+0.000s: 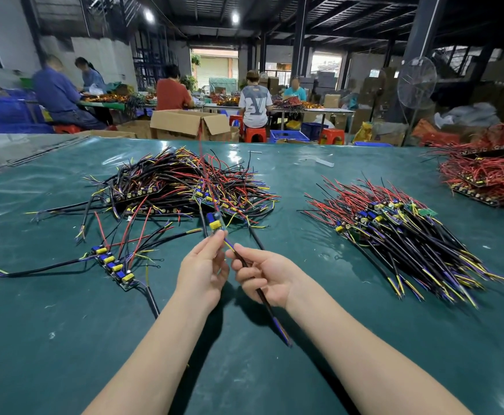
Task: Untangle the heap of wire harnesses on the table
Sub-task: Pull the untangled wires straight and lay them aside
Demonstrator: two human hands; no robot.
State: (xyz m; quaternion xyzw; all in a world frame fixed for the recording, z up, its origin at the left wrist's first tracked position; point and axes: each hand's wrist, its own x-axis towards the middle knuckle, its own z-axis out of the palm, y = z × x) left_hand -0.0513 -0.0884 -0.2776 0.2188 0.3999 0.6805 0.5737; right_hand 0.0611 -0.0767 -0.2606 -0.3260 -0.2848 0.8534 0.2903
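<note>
In the head view, the left hand [204,272] is holding a small circuit board [215,224] upright above the green desk [274,369], its grip closed on the lower end of the board. The right hand [267,277] is pinching the black cable [270,310] that is coming from this board; the cable is running down through its closed grip and ending over the desk near the forearms. A red wire [204,163] is rising from the board. The tangled heap of harnesses [182,184] is lying behind the hands, to the left. A short row of boards [114,265] is lying near the left hand. A sorted bundle [400,229] is resting at the right, well apart from the heap.
</note>
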